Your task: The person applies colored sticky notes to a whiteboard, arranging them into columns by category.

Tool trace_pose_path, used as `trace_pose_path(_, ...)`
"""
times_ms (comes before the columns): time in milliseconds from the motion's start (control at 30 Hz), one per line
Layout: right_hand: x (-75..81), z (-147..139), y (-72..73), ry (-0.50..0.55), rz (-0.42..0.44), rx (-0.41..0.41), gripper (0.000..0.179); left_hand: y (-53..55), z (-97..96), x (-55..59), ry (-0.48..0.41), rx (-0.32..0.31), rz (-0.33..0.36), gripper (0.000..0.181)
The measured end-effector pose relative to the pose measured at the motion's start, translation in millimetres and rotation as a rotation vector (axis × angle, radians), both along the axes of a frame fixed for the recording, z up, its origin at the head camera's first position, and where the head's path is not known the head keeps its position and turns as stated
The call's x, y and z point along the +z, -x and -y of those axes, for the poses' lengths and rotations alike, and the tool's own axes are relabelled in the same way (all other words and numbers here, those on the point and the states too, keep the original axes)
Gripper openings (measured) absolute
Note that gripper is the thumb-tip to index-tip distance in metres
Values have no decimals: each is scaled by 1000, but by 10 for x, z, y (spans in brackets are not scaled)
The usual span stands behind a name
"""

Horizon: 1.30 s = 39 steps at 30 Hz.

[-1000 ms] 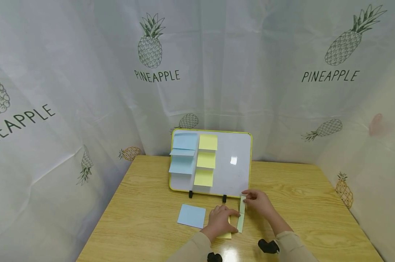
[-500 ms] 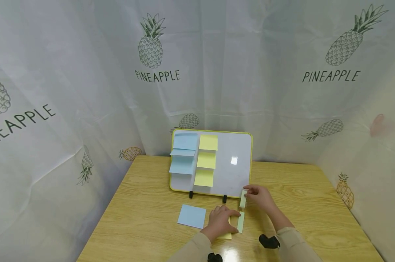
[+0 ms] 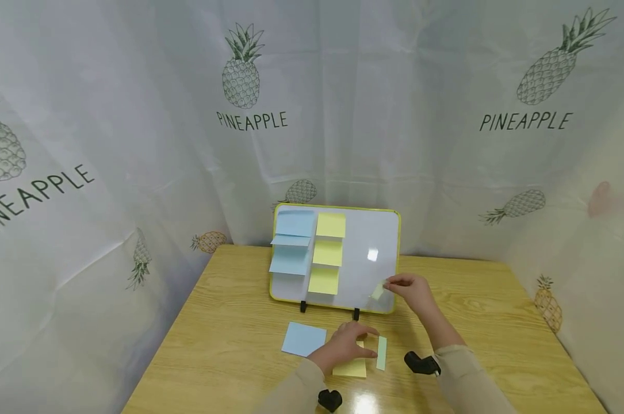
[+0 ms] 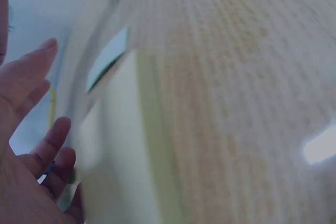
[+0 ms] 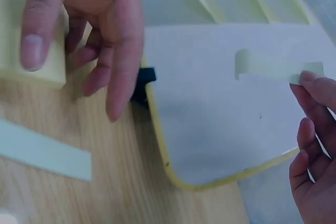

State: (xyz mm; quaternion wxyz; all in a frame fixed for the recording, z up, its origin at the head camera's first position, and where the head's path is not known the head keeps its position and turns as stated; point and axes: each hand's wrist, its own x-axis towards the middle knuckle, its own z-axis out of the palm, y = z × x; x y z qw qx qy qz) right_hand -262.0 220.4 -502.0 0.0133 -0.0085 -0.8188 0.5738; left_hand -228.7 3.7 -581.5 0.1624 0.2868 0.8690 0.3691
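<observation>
My right hand (image 3: pixel 414 294) pinches one end of a narrow pale green sticky note (image 5: pixel 265 67) between thumb and finger. The note's free end curls, and it overlaps the lower right of a yellow-edged whiteboard (image 3: pixel 360 282). Over the table, my left hand (image 3: pixel 345 344) has its fingers spread and relaxed, holding nothing. It partly hides a yellow sticky note pad (image 3: pixel 350 370) beneath it. Just right of its fingertips lies a narrow green sticky note pad (image 3: pixel 381 353). The left wrist view is blurred.
Blue sticky notes (image 3: pixel 289 260) and yellow sticky notes (image 3: pixel 327 253) hang in two columns on the board's left and middle. Black feet (image 3: pixel 356 314) prop the board on the wooden table (image 3: pixel 229 345). A blue note pad (image 3: pixel 303 339) lies to the left, and a printed curtain (image 3: pixel 368 115) hangs behind.
My right hand has peeled the green note off its pad and raised it in front of the whiteboard. My left hand has drawn slightly left, off the green pad.
</observation>
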Motion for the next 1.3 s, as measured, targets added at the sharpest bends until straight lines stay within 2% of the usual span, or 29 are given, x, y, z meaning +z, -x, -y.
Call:
trace_pose_path(133, 94, 54, 41, 0, -5, -32, 28, 75, 48, 220, -130, -8, 33, 38)
trace_pose_path(267, 157, 106, 81, 37, -14, -59, 31, 175, 111, 514, -184, 25, -1, 33)
trace_pose_path(467, 208, 153, 167, 163, -39, -44, 32, 362, 223, 893, -204, 115, -45, 34)
trace_pose_path(633, 254, 220, 245, 292, -76, -23, 33, 557, 302, 1216, -201, 176, -141, 35)
trace_pose_path(800, 318, 267, 325, 318, -107, -18, 35, 786, 348, 1475, -172, 226, -238, 34)
trace_pose_path(967, 446, 349, 375, 324, -65, -19, 38, 1033, 379, 1600, -185, 281, -273, 36)
trace_pose_path(1100, 434, 392, 471, 320, -33, -55, 40, 1204, 373, 1640, -203, 304, -257, 38)
trace_pose_path(1300, 443, 481, 623, 387, -68, -115, 34, 1389, 310, 1637, -206, 328, -234, 37)
